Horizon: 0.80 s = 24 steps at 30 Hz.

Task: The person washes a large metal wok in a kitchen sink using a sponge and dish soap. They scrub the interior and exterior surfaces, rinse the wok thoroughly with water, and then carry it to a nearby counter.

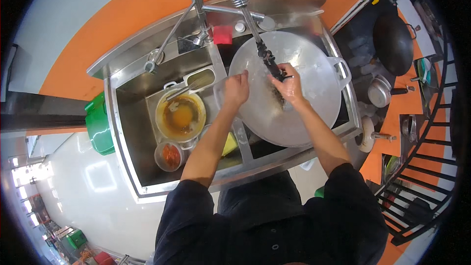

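A large metal wok (pixel 312 117) with loop handles lies across the right sink basin. Over it, my right hand (pixel 289 84) is closed around the black spray head (pixel 270 62) of a spring-hose faucet, and water sprays onto the wok's inner wall beneath. At the wok's left side, my left hand (pixel 236 87) is closed near the rim with its thumb up; whether it grips the rim handle cannot be told. To its left, a whisk (pixel 180 93) lies over a pot (pixel 160 114) holding yellow-brown liquid.
The left basin (pixel 134 143) holds a plastic tub (pixel 159 154) with red contents, a rectangular metal pan (pixel 200 75) and a yellow-green block (pixel 230 144). A red sponge or cloth (pixel 223 35) is on the back ledge. A dark wok (pixel 393 44) and saucepan (pixel 379 92) stand right; a green bin (pixel 100 125) stands left.
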{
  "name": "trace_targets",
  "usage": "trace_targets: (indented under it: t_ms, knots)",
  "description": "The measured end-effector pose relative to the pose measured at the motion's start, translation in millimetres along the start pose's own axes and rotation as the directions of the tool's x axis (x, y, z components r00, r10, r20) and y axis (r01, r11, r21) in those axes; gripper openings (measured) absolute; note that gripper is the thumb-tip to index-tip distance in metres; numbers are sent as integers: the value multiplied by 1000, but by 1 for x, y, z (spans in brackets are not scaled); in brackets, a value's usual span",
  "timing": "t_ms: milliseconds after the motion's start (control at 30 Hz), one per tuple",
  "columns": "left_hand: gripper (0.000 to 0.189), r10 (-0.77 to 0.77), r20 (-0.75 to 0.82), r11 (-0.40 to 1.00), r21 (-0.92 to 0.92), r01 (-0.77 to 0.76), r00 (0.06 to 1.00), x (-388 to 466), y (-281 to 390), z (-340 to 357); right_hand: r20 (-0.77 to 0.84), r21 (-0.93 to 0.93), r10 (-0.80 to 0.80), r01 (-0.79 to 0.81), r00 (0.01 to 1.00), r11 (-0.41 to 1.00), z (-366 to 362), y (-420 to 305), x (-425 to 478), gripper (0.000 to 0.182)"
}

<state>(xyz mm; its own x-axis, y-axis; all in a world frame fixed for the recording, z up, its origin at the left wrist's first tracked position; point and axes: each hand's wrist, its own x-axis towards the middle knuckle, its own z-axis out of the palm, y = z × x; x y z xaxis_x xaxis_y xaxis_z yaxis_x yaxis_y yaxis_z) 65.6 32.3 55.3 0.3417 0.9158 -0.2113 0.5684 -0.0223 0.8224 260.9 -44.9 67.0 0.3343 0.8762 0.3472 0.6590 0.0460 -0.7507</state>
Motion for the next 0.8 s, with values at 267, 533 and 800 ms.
trace_targets:
  t_ms: [267, 533, 800]
  knots:
    - [39, 392, -315, 912, 9, -410, 864, -28, 10, -33, 289, 517, 345, -449, 893, 729, 88, 17, -39, 44]
    - [29, 286, -295, 917, -192, -350, 912, -30, 23, 4, 59, 506, 174, -180, 983, 844, 139, 25, -77, 56]
    - [32, 221, -292, 938, -199, -285, 931, -19, 56, 2, 332, -509, 426, -221, 841, 832, 152, 50, -100, 67]
